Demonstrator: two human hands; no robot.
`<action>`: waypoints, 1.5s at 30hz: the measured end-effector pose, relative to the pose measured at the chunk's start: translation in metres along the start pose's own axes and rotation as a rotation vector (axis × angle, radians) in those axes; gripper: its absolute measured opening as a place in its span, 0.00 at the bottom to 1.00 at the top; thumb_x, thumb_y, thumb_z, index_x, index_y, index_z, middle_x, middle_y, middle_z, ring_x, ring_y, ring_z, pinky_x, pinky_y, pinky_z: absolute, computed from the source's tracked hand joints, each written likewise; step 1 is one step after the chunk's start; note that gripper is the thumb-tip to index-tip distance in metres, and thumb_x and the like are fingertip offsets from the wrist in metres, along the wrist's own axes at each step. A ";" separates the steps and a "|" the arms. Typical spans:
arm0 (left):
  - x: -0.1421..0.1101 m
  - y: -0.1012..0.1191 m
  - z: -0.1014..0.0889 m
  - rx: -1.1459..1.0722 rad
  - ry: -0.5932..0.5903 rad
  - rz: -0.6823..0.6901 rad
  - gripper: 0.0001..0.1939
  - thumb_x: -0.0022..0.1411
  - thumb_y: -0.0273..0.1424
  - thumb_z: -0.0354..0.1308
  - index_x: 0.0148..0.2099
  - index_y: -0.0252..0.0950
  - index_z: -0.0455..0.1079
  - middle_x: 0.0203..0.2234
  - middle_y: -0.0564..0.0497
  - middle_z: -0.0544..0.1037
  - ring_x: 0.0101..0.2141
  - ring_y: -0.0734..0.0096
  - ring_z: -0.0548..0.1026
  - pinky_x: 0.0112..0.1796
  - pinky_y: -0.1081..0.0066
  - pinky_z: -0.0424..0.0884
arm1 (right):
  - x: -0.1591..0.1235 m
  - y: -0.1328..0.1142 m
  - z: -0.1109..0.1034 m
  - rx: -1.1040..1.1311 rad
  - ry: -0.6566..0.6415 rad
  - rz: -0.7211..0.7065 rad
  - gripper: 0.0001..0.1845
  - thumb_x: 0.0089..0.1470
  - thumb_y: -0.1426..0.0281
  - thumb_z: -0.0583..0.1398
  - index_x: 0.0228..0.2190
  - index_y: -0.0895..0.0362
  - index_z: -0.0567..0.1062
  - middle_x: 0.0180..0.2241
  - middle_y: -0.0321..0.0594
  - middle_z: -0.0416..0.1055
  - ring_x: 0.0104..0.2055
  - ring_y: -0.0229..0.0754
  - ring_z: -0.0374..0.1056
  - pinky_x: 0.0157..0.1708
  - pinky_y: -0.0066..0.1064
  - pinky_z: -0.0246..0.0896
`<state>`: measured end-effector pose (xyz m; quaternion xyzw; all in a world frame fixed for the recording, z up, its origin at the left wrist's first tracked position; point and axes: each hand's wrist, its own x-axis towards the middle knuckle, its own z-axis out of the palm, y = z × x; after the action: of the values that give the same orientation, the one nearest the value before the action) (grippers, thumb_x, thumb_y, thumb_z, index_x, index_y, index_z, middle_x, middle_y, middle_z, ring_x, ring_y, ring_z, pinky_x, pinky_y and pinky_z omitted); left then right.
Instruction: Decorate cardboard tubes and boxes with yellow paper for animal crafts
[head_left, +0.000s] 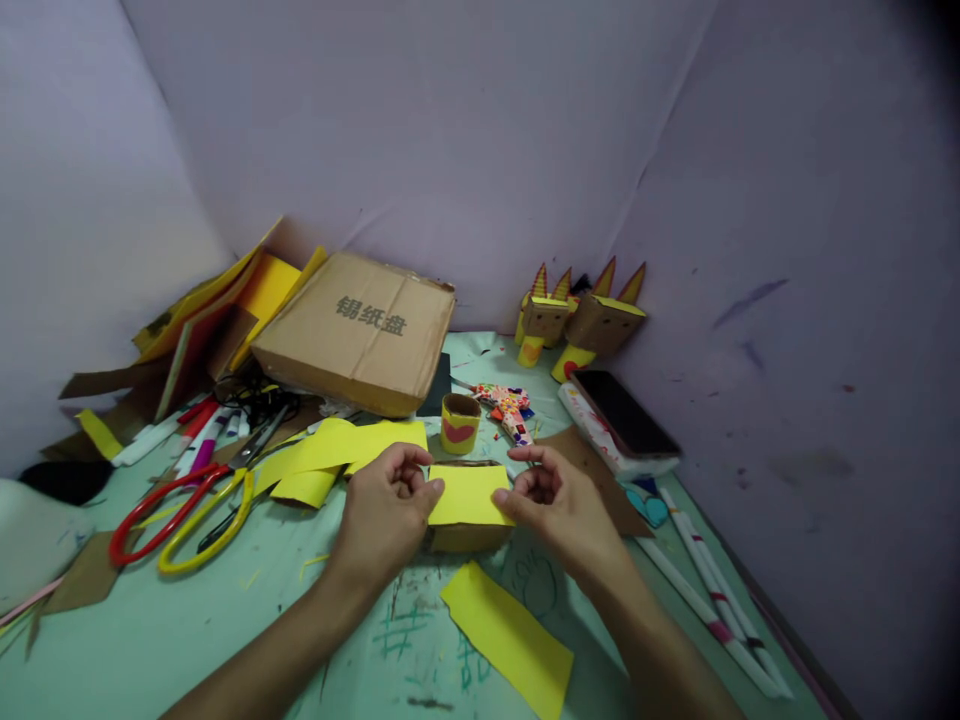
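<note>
Between my two hands is a small cardboard box (pixel 471 538) with a sheet of yellow paper (pixel 471 493) lying over its top. My left hand (pixel 390 505) pinches the paper's left edge, thumb on top and fingers curled. On the other side, my right hand (pixel 559 500) holds the right edge the same way. Just behind the box stands a short yellow tube with a red heart (pixel 460 425). A loose yellow paper strip (pixel 510 635) lies on the green table in front of the box.
Scissors with red and yellow handles (pixel 206 520) lie at left by yellow strips (pixel 322 460). Behind them rests a flat carton (pixel 356 330). A patterned glue gun (pixel 510 405), horned cardboard figures (pixel 585 320), a phone (pixel 626 412) and white markers (pixel 712 600) are farther right.
</note>
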<state>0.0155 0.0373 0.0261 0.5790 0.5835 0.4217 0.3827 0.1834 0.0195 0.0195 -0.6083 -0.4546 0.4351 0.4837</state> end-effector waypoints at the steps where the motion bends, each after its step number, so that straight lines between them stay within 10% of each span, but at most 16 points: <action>1: 0.000 -0.002 0.000 0.039 -0.001 0.046 0.07 0.47 0.31 0.57 0.31 0.35 0.68 0.18 0.57 0.68 0.20 0.74 0.66 0.24 0.73 0.63 | 0.000 0.001 0.000 0.004 -0.001 -0.029 0.23 0.32 0.71 0.64 0.36 0.60 0.71 0.23 0.33 0.66 0.23 0.36 0.60 0.24 0.28 0.56; 6: -0.001 -0.010 -0.004 0.173 -0.061 0.310 0.09 0.57 0.30 0.51 0.32 0.35 0.71 0.31 0.48 0.74 0.33 0.67 0.72 0.33 0.69 0.67 | 0.002 0.009 -0.002 -0.054 -0.083 -0.059 0.22 0.38 0.67 0.61 0.39 0.61 0.73 0.32 0.41 0.68 0.29 0.40 0.61 0.29 0.32 0.58; 14: -0.008 -0.020 -0.011 0.213 -0.261 0.342 0.12 0.59 0.36 0.51 0.45 0.38 0.61 0.50 0.44 0.63 0.51 0.59 0.63 0.47 0.60 0.63 | 0.000 0.013 0.003 -0.019 -0.046 -0.006 0.20 0.40 0.65 0.59 0.38 0.59 0.72 0.34 0.42 0.66 0.29 0.40 0.59 0.27 0.31 0.57; 45: -0.003 -0.025 -0.014 0.131 -0.396 0.179 0.12 0.64 0.39 0.43 0.45 0.40 0.59 0.36 0.51 0.68 0.37 0.65 0.66 0.37 0.66 0.62 | -0.004 0.013 0.003 -0.068 -0.066 -0.160 0.11 0.42 0.70 0.56 0.29 0.57 0.76 0.38 0.44 0.69 0.40 0.45 0.65 0.32 0.31 0.61</action>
<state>-0.0060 0.0347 0.0075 0.7235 0.4695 0.2932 0.4125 0.1814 0.0148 0.0064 -0.5715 -0.5317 0.3994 0.4808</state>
